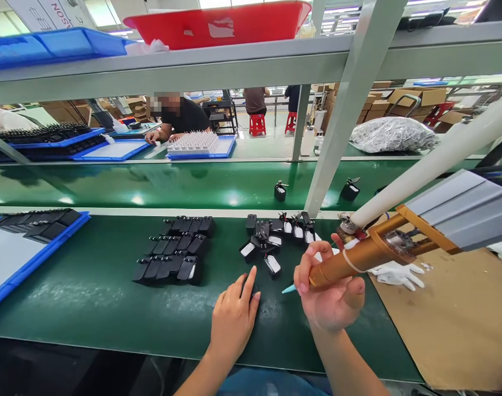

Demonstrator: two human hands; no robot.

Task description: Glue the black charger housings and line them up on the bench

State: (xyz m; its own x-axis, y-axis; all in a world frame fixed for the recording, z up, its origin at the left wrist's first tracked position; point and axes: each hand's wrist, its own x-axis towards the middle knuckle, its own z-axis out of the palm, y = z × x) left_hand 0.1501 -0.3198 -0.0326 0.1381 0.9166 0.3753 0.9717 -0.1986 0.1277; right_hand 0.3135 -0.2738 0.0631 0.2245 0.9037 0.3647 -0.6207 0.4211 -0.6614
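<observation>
Closest to the lens, the left hand [234,316] lies palm down on the dark green mat [94,297], its fingers stretched out flat and together, their tips resting on a small black part [253,290] that they mostly hide. Just to its right, the right hand [331,294] is wrapped tight around the barrel of a gold dispensing gun [350,263], thumb underneath and fingers curled over the top. The gun's pale blue nozzle [288,288] points down and left, ending just beside the covered part, though contact cannot be made out. A white tube [432,165] and a grey block [457,206] run up and to the right from the gun's back end. Under the gun a white glove [393,273] lies at the edge of a brown cardboard sheet [453,324]. Further back on the mat are three neat rows of black parts [176,250] and a loose heap of black parts [271,239]. A blue tray [28,267] holding more of them sits at the left. Beyond, two single black pieces [279,191] stand on the glossy green conveyor [172,184]. Across it a co-worker [180,115] leans over a blue tray of white pieces [199,144].
</observation>
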